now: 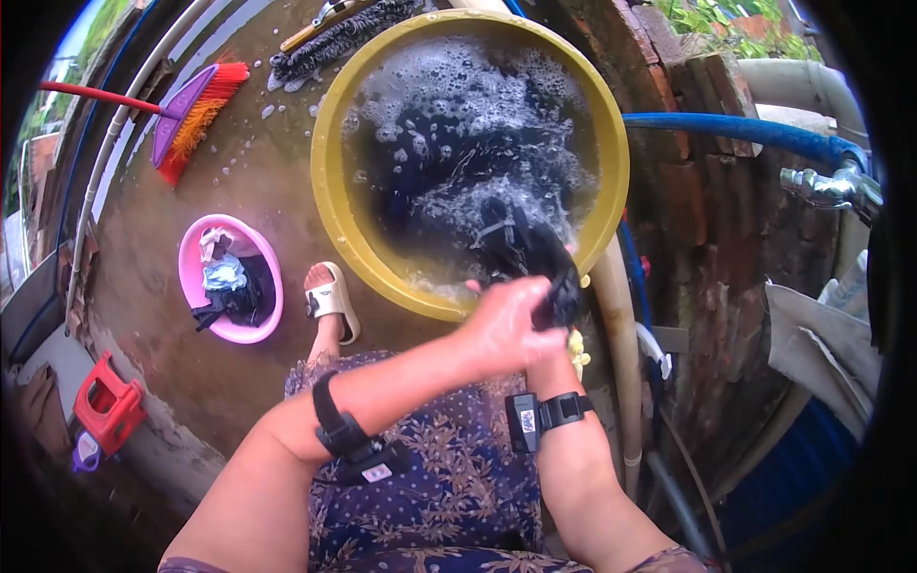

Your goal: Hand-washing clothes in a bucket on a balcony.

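Note:
My left hand [507, 315] reaches across to the right and grips a wet black cloth [551, 251] at the near right rim of a large yellow basin [327, 193]. Part of the cloth trails into dark, foamy water [458, 136]. The right forearm comes up beneath my left hand, and my right hand [550, 359] is mostly hidden behind it and the cloth, so its grip cannot be made out. Black strapped devices sit on both forearms.
On the wet floor to the left stands a pink basin [188, 279] holding clothes. Beyond it lies a red-and-purple broom [193, 122]. A red plastic stool [107, 405] is at lower left. A blue hose [731, 127] and metal tap [824, 186] are along the brick wall.

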Demonstrator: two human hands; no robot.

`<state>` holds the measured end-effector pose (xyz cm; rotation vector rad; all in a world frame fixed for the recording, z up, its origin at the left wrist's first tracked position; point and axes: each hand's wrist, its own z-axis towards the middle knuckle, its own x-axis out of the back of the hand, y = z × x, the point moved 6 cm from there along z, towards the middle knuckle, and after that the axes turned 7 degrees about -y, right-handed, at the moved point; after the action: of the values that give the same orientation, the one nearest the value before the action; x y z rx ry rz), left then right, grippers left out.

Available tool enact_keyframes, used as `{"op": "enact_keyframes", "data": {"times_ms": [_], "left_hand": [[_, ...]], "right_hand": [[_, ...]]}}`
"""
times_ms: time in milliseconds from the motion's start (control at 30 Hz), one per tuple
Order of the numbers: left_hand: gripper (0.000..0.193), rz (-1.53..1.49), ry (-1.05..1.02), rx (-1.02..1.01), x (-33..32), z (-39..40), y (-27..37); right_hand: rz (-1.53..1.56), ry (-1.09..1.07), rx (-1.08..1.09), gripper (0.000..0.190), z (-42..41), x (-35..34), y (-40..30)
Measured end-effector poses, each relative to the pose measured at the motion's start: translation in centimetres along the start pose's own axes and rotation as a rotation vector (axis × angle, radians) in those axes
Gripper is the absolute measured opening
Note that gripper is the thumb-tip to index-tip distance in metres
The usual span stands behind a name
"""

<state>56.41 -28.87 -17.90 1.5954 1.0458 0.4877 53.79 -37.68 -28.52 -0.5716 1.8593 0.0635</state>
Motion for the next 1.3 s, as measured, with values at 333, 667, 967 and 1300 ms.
{"op": "enact_keyframes", "data": {"times_ms": [333, 667, 967, 1300], "left_hand": [[0.042, 0.593, 0.3, -0.403, 1.6, 1.2, -2.0], [0.059, 0.756, 0.507, 0.511, 18.8, 0.4, -10.5], [0.065, 1.031, 0.261, 0.88, 14.5, 3.9, -16.1], [0.024, 0.53, 0.363, -0.104, 10.9, -4.1, 0.7]], "right_hand": [[-0.628, 0.662, 0.007, 0.04, -1.8, -2.3, -2.5], [-1.696, 0.249, -0.239, 0.095, 2.4, -3.0, -1.8], [-2.122, 0.09, -1.155, 0.055, 9.4, 8.2, 2.5], [-1.252, 0.455, -0.311, 0.046, -2.4, 0.9, -0.9]]}}
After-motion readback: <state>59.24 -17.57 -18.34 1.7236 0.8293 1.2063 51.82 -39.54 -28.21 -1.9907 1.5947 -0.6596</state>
